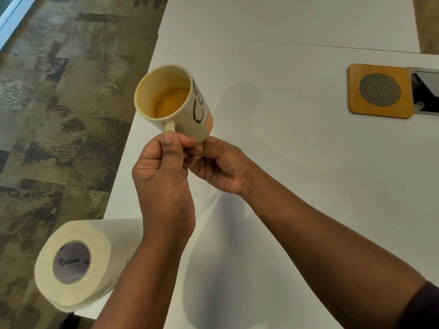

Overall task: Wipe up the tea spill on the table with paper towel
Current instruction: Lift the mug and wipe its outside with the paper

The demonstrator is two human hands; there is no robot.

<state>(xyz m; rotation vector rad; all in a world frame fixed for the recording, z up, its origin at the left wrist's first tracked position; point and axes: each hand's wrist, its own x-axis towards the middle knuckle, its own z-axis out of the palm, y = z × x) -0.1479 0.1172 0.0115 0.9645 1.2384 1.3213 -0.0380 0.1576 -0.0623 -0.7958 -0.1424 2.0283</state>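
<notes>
A white table [297,162] borders mottled brown flooring [59,115] along its left edge, where the paper towel roll [76,262] lies overhanging, while left hand [164,184] and right hand [221,167] both grip a tilted tea-filled mug [171,100] above bare tabletop, a wooden coaster [380,91] far right.

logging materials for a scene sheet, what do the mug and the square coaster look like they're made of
Mug: likely glazed ceramic; smooth cream wall, printed lettering, thick rim. Square coaster: looks like bamboo or light wood, matte honey-coloured, with a round grey woven mesh inset, possibly metal.
</notes>
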